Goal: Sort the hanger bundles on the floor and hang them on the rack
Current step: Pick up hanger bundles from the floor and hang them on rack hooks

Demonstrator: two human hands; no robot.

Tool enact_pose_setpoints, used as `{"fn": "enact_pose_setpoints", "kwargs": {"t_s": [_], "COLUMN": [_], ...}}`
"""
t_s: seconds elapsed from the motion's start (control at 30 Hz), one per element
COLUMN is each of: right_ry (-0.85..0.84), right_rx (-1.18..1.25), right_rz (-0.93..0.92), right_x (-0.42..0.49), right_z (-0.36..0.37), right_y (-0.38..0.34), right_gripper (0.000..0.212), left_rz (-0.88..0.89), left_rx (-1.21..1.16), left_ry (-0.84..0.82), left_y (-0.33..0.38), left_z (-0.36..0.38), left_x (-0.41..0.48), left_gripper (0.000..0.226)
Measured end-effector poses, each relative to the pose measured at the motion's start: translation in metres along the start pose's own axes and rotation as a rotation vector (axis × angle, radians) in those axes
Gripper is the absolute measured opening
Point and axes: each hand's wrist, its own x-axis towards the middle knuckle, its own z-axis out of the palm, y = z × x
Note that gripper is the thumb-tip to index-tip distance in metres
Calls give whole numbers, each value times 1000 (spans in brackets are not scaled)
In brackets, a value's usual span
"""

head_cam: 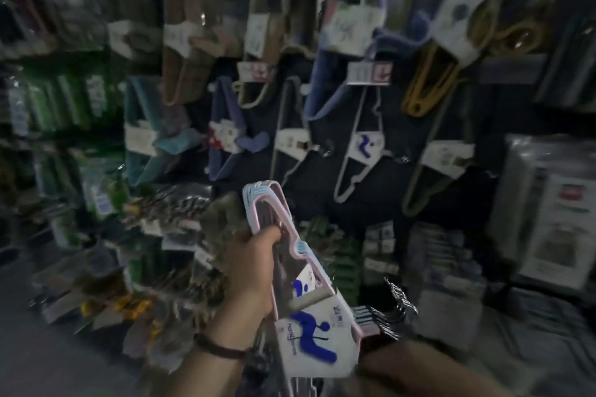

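Beyond the hands, filling the whole view ahead, stands the dark rack, already hung with hanger bundles in two rough rows. Everything there is smeared with blur. Up and to the right of the hands hangs a blue bundle, further right a yellow one, and below them a white wire bundle with a blue-marked card. Above and left of the hands is a teal bundle. Far off to the left of the hands run shelves of green packets, and well off to the right leans a large pale boxed item.

Closer, held up in front of the rack, is the pink and pale blue hanger bundle, tilted so its one end points up and its carded end comes down towards the person. The left hand grips it about midway, fingers curled round the frames from the left. A white card with a blue figure wraps the lower end. The right forearm reaches in from the lower right to the foot of that card; the right hand itself is hidden behind it, so I cannot tell how it lies. Just right of the card bristle the metal hooks. A dark cord bracelet circles the left wrist.
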Motion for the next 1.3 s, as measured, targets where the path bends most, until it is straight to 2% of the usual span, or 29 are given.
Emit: {"fn": "enact_pose_setpoints", "kwargs": {"t_s": [0.03,0.07,0.1,0.13,0.17,0.23,0.33,0.4,0.5,0.57,0.6,0.73,0.8,0.9,0.97,1.1,1.23,1.27,1.3], "right_ry": [-156,-272,-299,-244,-114,-103,-149,-138,-121,-112,-117,-77,-40,28,79,155,169,170,167], "right_rx": [15,-15,-235,-264,-336,-558,-514,-516,-462,-422,-391,-288,-255,-185,-198,-340,-461,-491,-514], "right_rz": [70,18,77,55,2,-54,84,123,142,132,113,70,102,153,149,86,105,124,146], "right_x": [2,18,45,60,64,92,117,126,141,149,152,165,171,181,189,205,218,221,223], "right_z": [-17,-35,-44,-50,-58,-55,-55,-58,-58,-53,-48,-30,-24,-16,-12,-6,-6,-8,-10], "right_y": [-23,-41,-71,-77,-76,-53,-28,-14,-9,-12,-16,-26,-32,-40,-42,-42,-39,-37,-36], "right_gripper": [58,40,29,30,42,58,29,22,23,12,3,24,23,18,14,10,11,10,10], "left_rz": [17,41,64,86,103,145,167,197,259,291,308,341,372,386,377,469,448,445,442], "left_rx": [20,38,58,83,105,132,150,168,221,225,205,187,201,270,279,356,453,495,544], "left_ry": [-19,-29,-34,-51,-82,-138,-199,-279,-577,-698,-683,-635,-618,-503,-459,-494,-711,-762,-795], "left_y": [0,0,-1,-1,-1,2,12,19,31,42,46,65,78,99,112,127,122,119,118], "left_z": [19,39,57,74,90,115,141,149,143,139,137,140,138,132,130,126,128,130,131], "left_x": [-2,-5,-7,-11,-14,-15,-12,-7,9,24,32,54,68,95,113,147,177,183,189], "left_gripper": [11,11,11,10,9,6,11,20,40,48,53,66,74,94,85,64,14,13,22]}}
